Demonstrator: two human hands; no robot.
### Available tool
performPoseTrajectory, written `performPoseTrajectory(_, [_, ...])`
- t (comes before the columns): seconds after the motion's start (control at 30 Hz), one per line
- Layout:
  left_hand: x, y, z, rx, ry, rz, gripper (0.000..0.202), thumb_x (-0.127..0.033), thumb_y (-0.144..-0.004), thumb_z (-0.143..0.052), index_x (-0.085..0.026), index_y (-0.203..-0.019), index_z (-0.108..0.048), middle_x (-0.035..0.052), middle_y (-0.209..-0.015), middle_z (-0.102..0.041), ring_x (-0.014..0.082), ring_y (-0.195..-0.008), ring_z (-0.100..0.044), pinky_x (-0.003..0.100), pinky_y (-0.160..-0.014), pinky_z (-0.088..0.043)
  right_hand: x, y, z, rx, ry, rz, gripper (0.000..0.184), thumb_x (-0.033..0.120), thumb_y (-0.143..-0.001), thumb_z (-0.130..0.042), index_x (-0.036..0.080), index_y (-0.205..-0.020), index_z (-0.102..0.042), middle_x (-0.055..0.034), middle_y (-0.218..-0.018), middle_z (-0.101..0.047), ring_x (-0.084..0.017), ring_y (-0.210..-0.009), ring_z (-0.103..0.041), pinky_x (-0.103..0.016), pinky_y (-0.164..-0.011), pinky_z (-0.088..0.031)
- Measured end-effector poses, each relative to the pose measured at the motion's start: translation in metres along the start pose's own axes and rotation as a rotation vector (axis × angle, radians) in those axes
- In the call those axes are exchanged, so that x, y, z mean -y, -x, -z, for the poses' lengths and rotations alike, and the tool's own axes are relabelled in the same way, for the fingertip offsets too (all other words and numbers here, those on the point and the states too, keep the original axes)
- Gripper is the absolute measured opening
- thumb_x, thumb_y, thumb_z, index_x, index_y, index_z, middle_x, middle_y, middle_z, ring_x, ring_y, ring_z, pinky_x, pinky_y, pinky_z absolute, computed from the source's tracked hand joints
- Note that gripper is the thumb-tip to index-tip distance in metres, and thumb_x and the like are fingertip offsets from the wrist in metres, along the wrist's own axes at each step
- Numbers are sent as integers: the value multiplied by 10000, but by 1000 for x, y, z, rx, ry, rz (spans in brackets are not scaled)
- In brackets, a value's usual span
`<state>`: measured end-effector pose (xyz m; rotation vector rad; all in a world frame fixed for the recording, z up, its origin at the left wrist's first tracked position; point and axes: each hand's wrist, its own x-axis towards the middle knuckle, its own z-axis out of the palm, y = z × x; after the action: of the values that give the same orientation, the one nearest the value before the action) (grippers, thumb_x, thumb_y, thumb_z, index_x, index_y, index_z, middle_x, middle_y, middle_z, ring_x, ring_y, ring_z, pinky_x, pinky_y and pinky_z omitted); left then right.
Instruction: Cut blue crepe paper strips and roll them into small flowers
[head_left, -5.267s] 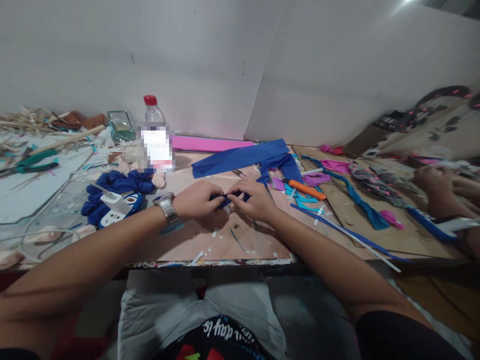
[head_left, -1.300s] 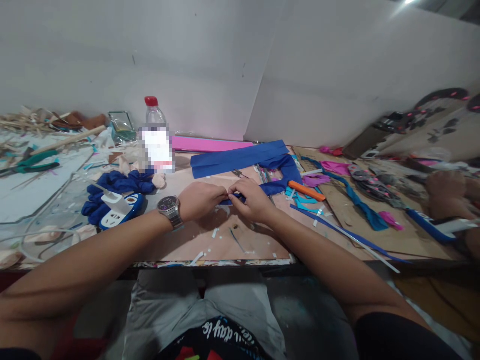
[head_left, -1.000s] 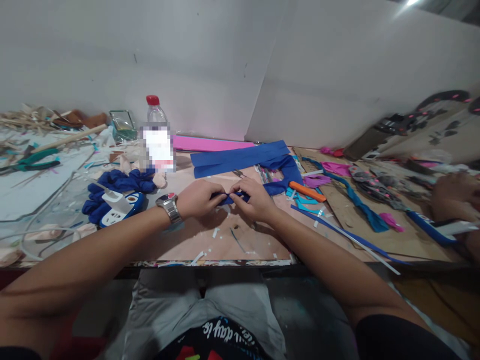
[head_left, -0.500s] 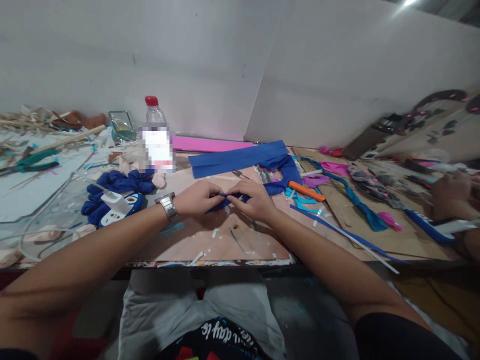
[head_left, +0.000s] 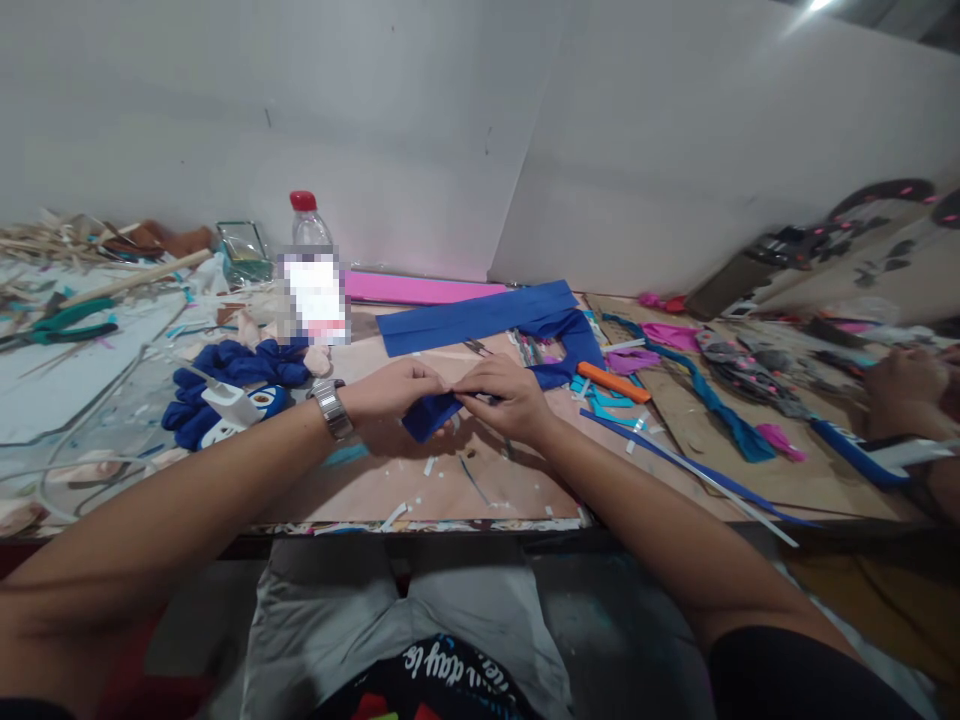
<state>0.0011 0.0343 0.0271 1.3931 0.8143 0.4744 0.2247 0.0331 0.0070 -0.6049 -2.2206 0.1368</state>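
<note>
My left hand (head_left: 391, 386) and my right hand (head_left: 501, 395) meet at the middle of the wooden tabletop (head_left: 420, 480), both pinched on a strip of dark blue fabric (head_left: 426, 415). Its free end hangs down below my left fingers. The strip runs back to the right to a wider blue band (head_left: 480, 315) lying flat behind my hands. A metal watch (head_left: 328, 407) sits on my left wrist.
A red-capped plastic bottle (head_left: 310, 262) stands at the back left, beside a heap of blue cloth (head_left: 240, 365) and a blue-white tool (head_left: 232, 410). An orange-handled knife (head_left: 613, 381), turquoise and pink scraps lie right. Another person's hand (head_left: 904, 385) works at far right. Green pliers (head_left: 64, 322) lie far left.
My hands have lifted slightly and the blue strip's end has unfolded, now hanging below my left fingers. The other person's hand at far right has shifted a little.
</note>
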Motion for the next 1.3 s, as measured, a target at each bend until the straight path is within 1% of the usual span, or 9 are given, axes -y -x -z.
performPoseTrajectory(0.07, [1, 0, 1, -13, -29, -26, 311, -400, -913, -634, -116, -825, -722, 94, -733, -760, 169, -631, -713, 273, -627, -560, 0, 0, 0, 2, 14, -1, 84, 255, -938, -689, 241, -946, -772, -46, -871, -807, -217, -835, -727, -414, -824, -532])
performPoseTrajectory(0.17, [4, -2, 4, -9, -100, -77, 288, -397, -922, -625, -131, -861, -718, 74, -743, -752, 152, -632, -693, 268, -642, -541, 2, 0, 1, 7, 28, -20, 79, 263, -932, -696, 238, -959, -765, -45, -883, -805, -220, -841, -718, -418, -830, -528])
performPoseTrajectory(0.3, [6, -3, 7, -103, -458, -251, 311, -387, -946, -585, -142, -814, -723, 46, -728, -718, 126, -635, -622, 234, -609, -444, 6, -2, 1, 0, 44, -58, 66, 269, -921, -703, 231, -931, -756, -40, -857, -790, -225, -837, -678, -425, -840, -522])
performPoseTrajectory(0.47, [3, 1, 1, -220, -805, -421, 335, -357, -990, -509, -153, -806, -702, 26, -714, -687, 131, -642, -573, 255, -612, -365, 10, -4, 2, -9, 57, -122, 88, 273, -933, -683, 225, -899, -749, -42, -831, -769, -232, -843, -630, -429, -845, -510])
performPoseTrajectory(0.57, [4, 3, -4, -312, -1035, -474, 333, -347, -1003, -492, -161, -841, -716, 45, -745, -709, 153, -655, -573, 286, -625, -331, 10, -4, 2, -5, 70, -151, 86, 269, -933, -681, 218, -891, -737, -51, -841, -760, -245, -881, -610, -436, -860, -501])
performPoseTrajectory(0.67, [6, 3, -6, -338, -1183, -487, 346, -350, -1019, -469, -170, -866, -723, 62, -763, -729, 177, -669, -595, 310, -633, -313, 10, -3, 0, 32, 61, -180, 72, 242, -931, -666, 208, -886, -710, -64, -843, -735, -257, -909, -585, -438, -873, -493])
performPoseTrajectory(0.87, [8, 2, -5, -310, -1236, -494, 365, -361, -1038, -439, -180, -919, -733, 74, -825, -756, 198, -712, -631, 321, -654, -327, 9, -2, -3, 106, 66, -197, 64, 186, -921, -593, 206, -886, -643, -84, -849, -666, -283, -967, -534, -470, -913, -472])
performPoseTrajectory(1.03, [8, 1, -3, -317, -1150, -441, 357, -378, -1032, -458, -190, -928, -744, 67, -806, -753, 192, -702, -621, 307, -646, -334, 7, -2, 0, 101, 45, -188, 52, 215, -931, -624, 220, -894, -661, -75, -855, -696, -279, -959, -549, -490, -955, -456])
performPoseTrajectory(1.3, [9, 0, -5, -287, -1155, -456, 328, -365, -1024, -478, -187, -944, -742, 72, -815, -754, 190, -697, -618, 303, -652, -336, 6, -2, -1, 142, 58, -156, 63, 176, -909, -597, 217, -872, -627, -77, -869, -679, -276, -961, -549, -456, -886, -482])
